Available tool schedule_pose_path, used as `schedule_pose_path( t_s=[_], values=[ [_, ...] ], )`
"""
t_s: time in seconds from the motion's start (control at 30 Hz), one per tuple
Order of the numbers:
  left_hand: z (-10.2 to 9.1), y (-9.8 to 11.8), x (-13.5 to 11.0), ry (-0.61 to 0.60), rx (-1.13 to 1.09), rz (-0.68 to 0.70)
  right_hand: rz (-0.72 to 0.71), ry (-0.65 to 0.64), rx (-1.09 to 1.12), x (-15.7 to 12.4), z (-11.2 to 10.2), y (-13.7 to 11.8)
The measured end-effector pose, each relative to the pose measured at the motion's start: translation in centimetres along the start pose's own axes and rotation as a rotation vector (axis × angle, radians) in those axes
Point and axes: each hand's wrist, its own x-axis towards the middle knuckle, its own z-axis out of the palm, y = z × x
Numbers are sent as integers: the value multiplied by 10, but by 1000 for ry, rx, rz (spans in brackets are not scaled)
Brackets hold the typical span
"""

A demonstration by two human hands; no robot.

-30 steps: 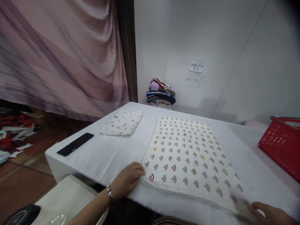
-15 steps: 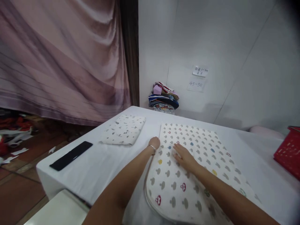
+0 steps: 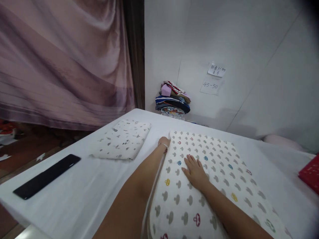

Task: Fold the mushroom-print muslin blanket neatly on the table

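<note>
A folded white cloth printed with grey and coloured mushrooms (image 3: 219, 179) lies on the white table (image 3: 94, 186) in front of me. My right hand (image 3: 194, 171) rests flat on top of it, fingers stretched out. My left forearm runs along the cloth's left edge. My left hand (image 3: 164, 142) reaches under the cloth's far left corner, so only the wrist with a bracelet shows and the fingers are hidden. A smaller folded white cloth with grey prints (image 3: 123, 139) lies to the left, apart from both hands.
A black flat device (image 3: 47, 176) lies near the table's left edge. A stack of folded clothes (image 3: 172, 101) sits at the far end against the white wall. A red basket (image 3: 310, 174) shows at the right edge. A pink curtain (image 3: 62, 59) hangs at left.
Both hands moved from the cloth's near edge up onto and along it. My right hand drew back slightly toward me in the last half second. The camera leaned closer to the table.
</note>
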Motion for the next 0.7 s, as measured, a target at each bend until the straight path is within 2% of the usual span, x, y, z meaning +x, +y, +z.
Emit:
schedule_pose_path(
  t_s=[0.13,0.37,0.53,0.7],
  values=[
    [1,9,7,52,25,-96,6,-8,-28,0,0,-1],
    [6,23,25,129,92,-103,10,-1,-42,-1,-1,-3],
    [8,24,43,147,115,-55,8,-8,-36,-1,-3,-3],
    [-1,12,68,79,120,99,7,-12,-25,-2,-3,-3]
  ],
)
